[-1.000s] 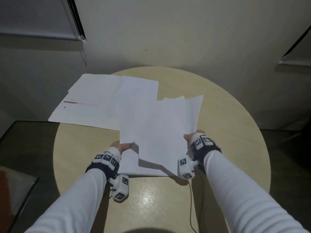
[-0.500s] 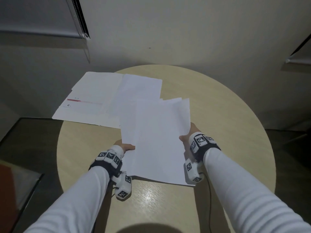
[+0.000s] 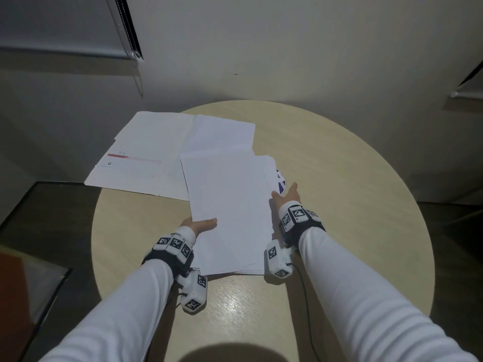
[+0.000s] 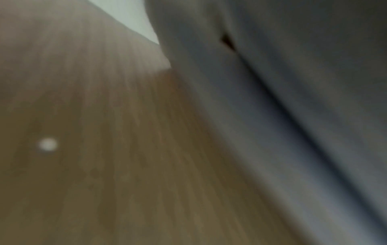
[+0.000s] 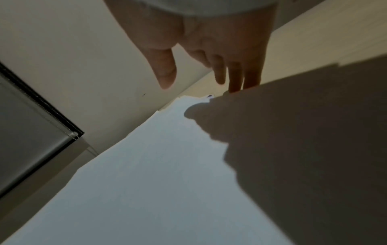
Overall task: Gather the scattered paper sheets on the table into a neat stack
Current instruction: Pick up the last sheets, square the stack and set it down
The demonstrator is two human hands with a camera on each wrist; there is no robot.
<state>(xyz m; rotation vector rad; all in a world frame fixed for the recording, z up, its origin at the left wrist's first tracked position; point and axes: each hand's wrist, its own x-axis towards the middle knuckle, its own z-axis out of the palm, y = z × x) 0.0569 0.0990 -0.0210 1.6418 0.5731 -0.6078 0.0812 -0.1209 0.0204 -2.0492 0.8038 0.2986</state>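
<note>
The paper stack (image 3: 230,212) lies near the middle of the round table (image 3: 352,205), between the two hands, and its sheets do not line up yet at the far end. More loose sheets (image 3: 156,155) lie behind it on the left, partly hanging over the table edge. Paper is light, thin and bendy, and the sheets slide over each other, so I think the best way is to hold the pile by its two long sides and tap it even. The left hand (image 3: 201,226) rests its thumb on top of the near left side; its other fingers are hidden, so I cannot tell if it grips. The right hand (image 3: 286,198) has let go, with straight fingers (image 5: 236,76) at the right edge of the pile. The table top is smooth pale wood and a bit shiny, so paper may slip on it. The room is dim, with a plain wall (image 3: 287,48) and a window blind (image 3: 60,24).
</note>
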